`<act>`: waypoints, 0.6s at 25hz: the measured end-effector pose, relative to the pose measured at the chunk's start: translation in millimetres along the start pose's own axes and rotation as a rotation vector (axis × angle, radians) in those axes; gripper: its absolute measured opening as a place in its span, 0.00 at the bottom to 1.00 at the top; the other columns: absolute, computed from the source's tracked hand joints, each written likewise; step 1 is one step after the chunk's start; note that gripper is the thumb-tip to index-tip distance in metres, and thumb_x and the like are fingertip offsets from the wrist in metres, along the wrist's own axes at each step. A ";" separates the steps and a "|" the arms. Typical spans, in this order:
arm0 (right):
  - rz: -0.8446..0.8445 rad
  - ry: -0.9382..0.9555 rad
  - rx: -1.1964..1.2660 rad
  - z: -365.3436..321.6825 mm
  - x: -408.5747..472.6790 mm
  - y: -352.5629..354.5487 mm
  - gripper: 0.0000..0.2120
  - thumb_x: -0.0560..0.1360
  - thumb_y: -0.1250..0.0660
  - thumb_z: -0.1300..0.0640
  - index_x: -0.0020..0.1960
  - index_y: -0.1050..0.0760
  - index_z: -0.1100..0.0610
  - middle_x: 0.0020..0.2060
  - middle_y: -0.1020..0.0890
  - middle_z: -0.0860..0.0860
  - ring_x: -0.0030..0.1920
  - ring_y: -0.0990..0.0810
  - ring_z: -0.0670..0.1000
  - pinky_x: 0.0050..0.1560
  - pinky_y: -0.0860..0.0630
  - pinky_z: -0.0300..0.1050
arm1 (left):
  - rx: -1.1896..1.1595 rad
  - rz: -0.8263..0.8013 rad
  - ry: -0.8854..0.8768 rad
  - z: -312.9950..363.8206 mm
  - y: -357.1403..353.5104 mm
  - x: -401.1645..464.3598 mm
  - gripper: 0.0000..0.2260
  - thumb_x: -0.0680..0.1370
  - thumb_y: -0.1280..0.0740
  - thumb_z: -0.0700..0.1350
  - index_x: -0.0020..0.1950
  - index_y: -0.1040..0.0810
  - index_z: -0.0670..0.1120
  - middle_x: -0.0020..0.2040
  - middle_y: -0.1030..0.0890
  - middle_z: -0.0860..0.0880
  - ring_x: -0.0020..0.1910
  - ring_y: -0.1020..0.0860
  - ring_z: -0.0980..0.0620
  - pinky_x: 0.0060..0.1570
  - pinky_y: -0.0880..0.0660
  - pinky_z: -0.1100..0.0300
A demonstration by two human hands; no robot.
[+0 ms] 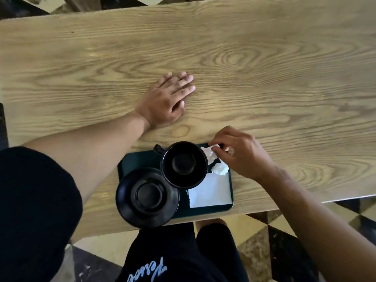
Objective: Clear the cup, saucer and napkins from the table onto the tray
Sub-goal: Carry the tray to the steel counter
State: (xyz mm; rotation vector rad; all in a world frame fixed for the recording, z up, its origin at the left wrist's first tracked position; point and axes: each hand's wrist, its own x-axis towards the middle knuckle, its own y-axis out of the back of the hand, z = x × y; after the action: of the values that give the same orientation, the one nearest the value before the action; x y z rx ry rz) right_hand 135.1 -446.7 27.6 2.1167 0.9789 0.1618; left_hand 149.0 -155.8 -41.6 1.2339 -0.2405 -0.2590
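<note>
A dark green tray (pixel 138 159) lies at the near edge of the wooden table (pixel 264 68). On it stand a black cup (pixel 184 164), upright with its handle to the far left, and a black saucer (pixel 147 197) at the near left, overhanging the tray's edge. A flat white napkin (pixel 211 191) lies on the tray's right half. A crumpled white napkin (pixel 214 160) sits at the tray's far right corner, and my right hand (pixel 242 153) pinches its top. My left hand (pixel 168 99) rests flat on the bare table beyond the tray, fingers spread, holding nothing.
The table stretches far and wide to both sides. Its near edge runs just below the tray. A checkered floor (pixel 284 231) shows below, along with my dark-clothed legs (pixel 183 251). Chair parts (pixel 69 5) show beyond the far edge.
</note>
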 end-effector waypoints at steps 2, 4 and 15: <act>0.179 -0.101 0.100 3.7 -7.9 -3.6 0.04 0.78 0.27 0.59 0.51 0.15 0.53 0.47 0.17 0.43 0.39 0.20 0.39 0.42 0.27 0.28 | 0.013 -0.008 0.030 0.9 1.3 -1.9 0.23 0.81 0.38 0.46 0.75 0.26 0.41 0.79 0.30 0.42 0.80 0.34 0.42 0.78 0.39 0.42; 0.315 -0.293 0.242 9.0 -19.9 -9.6 0.09 0.79 0.30 0.57 0.50 0.17 0.43 0.44 0.15 0.39 0.41 0.18 0.40 0.42 0.26 0.27 | 0.013 -0.026 0.166 3.5 5.7 -5.7 0.26 0.80 0.35 0.50 0.74 0.27 0.37 0.78 0.31 0.38 0.80 0.36 0.38 0.78 0.39 0.41; 0.275 -0.751 0.385 31.6 -96.4 -26.9 0.07 0.79 0.34 0.54 0.47 0.19 0.44 0.44 0.12 0.45 0.47 0.14 0.48 0.46 0.21 0.38 | -0.017 -0.263 0.938 25.6 60.8 -196.3 0.23 0.87 0.45 0.50 0.82 0.37 0.47 0.85 0.43 0.46 0.82 0.43 0.42 0.77 0.39 0.45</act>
State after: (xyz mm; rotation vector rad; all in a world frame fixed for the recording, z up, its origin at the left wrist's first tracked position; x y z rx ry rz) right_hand 65.2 -521.8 5.9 2.3538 0.2803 -0.6927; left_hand -40.9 -96.6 16.1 1.2481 0.7343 0.1106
